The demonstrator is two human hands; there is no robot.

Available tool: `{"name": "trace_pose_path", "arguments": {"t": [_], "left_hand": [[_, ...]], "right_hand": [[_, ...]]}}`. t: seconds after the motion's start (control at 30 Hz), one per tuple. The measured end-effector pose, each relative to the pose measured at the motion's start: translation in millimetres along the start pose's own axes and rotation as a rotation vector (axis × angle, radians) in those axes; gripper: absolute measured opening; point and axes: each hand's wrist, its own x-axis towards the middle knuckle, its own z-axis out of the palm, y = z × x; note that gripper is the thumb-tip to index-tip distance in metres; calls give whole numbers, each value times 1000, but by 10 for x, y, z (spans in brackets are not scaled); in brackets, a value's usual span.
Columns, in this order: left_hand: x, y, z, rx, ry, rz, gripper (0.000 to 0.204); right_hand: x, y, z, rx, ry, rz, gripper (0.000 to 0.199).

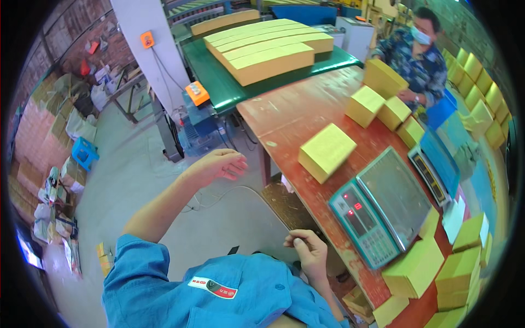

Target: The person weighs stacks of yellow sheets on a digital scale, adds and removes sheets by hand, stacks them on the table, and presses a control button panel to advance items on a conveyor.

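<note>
My left hand is in the air over the grey floor, left of the red table, fingers loosely bent and partly apart with nothing in them. My right hand is beside the table's near left edge, thumb and fingers closed. A thin pale cord appears to run to its fingertips; whether they grip it I cannot make out. Nearest on the red table are a block of yellow paper and a green-framed digital scale with a bare metal plate.
Rows of yellow blocks rest on a green conveyor belt. Across the table, a masked person stands by several yellow blocks and a second scale. More yellow stacks line the near right. An orange control box borders the conveyor.
</note>
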Motion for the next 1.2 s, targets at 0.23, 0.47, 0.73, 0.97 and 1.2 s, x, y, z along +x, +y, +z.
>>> {"name": "trace_pose_path", "arguments": {"t": [0.23, 0.47, 0.73, 0.97, 1.2], "left_hand": [[558, 210, -1241, 295, 332, 19, 36], [1106, 401, -2413, 547, 741, 175, 37], [1832, 217, -3529, 1454, 758, 630, 33], [1951, 376, -3476, 1514, 708, 739, 42], [1864, 483, -3581, 1562, 601, 716, 41]], "right_hand": [[1171, 272, 243, -5, -166, 177, 19], [2328, 325, 695, -11, -273, 283, 19], [3094, 580, 1276, -276, -313, 225, 22], [3282, 942, 1827, -126, -4, 204, 23], [3361, 1064, 2140, -70, 213, 160, 17]]}}
